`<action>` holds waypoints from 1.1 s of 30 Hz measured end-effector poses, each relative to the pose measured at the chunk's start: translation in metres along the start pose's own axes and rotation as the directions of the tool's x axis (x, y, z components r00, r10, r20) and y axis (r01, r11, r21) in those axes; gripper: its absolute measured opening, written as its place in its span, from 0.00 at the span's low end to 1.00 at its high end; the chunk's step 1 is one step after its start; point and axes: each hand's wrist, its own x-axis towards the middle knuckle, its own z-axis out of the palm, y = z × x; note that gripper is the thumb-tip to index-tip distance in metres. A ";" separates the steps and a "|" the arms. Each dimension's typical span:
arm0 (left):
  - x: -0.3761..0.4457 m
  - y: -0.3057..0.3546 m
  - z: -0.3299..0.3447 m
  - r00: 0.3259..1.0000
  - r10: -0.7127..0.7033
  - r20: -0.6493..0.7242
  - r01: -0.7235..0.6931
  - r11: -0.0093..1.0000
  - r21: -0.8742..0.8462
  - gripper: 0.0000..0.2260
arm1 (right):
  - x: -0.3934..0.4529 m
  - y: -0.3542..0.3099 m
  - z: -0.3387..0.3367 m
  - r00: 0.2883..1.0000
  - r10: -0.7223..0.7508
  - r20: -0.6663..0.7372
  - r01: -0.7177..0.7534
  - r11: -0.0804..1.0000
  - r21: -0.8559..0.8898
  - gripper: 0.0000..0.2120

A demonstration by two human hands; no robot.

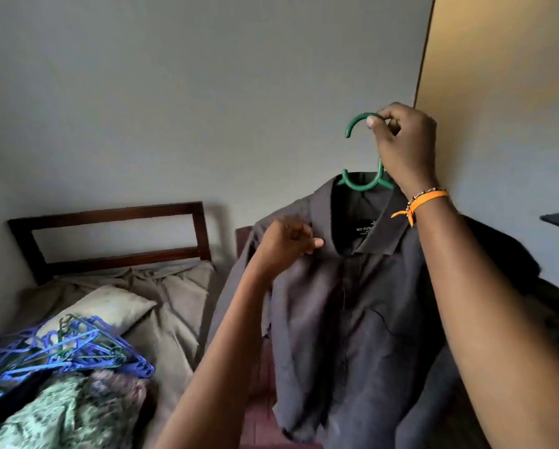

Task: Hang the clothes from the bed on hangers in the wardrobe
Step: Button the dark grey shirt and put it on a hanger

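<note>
Dark grey collared shirt (352, 303) hung vertically, front facing camera, on green hanger (362, 181) pinched at hook by right hand (401, 137); shoulder fabric gripped by left hand (288, 243)

A single head-worn wide-angle view looks forward, close on a raised dark grey collared shirt (352, 303), with a wooden-framed bed (109, 234) lower left.

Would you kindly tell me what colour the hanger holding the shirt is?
Green; the hanger shows clearly in the head view, carrying the dark grey shirt.
</note>
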 end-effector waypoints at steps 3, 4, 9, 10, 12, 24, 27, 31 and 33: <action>0.002 0.029 0.071 0.997 0.054 -0.053 -0.047 0.992 0.120 0.15 | -0.008 0.029 -0.071 0.998 0.046 0.044 -0.044 0.997 -0.057 0.10; 0.001 0.041 0.094 0.993 0.079 -0.092 -0.064 0.986 0.153 0.14 | -0.011 0.038 -0.094 0.994 0.085 0.067 -0.081 0.995 -0.060 0.09; -0.004 0.100 0.200 0.980 0.107 -0.169 -0.088 0.989 0.118 0.11 | -0.029 0.079 -0.215 0.977 0.202 0.065 -0.189 0.968 -0.168 0.07; -0.003 0.110 0.223 0.979 0.136 -0.152 -0.123 0.988 0.091 0.09 | -0.033 0.086 -0.240 0.974 0.221 0.045 -0.209 0.959 -0.191 0.07; -0.003 0.130 0.267 0.968 0.244 -0.062 -0.244 0.970 0.003 0.08 | -0.044 0.099 -0.288 0.965 0.261 0.002 -0.254 0.940 -0.228 0.06; -0.039 0.254 0.534 0.722 0.583 0.373 -0.533 0.812 -0.238 0.16 | -0.109 0.145 -0.521 0.876 0.399 -0.269 -0.480 0.762 -0.434 0.03; -0.047 0.281 0.594 0.672 0.611 0.418 -0.512 0.791 -0.334 0.15 | -0.119 0.161 -0.571 0.839 0.398 -0.370 -0.535 0.727 -0.431 0.04; -0.048 0.315 0.672 0.653 0.636 0.411 -0.506 0.770 -0.387 0.15 | -0.158 0.188 -0.642 0.789 0.475 -0.389 -0.605 0.497 -0.622 0.17; -0.048 0.332 0.708 0.634 0.646 0.425 -0.500 0.762 -0.412 0.15 | -0.188 0.203 -0.677 0.710 0.585 -0.392 -0.634 0.289 -0.717 0.20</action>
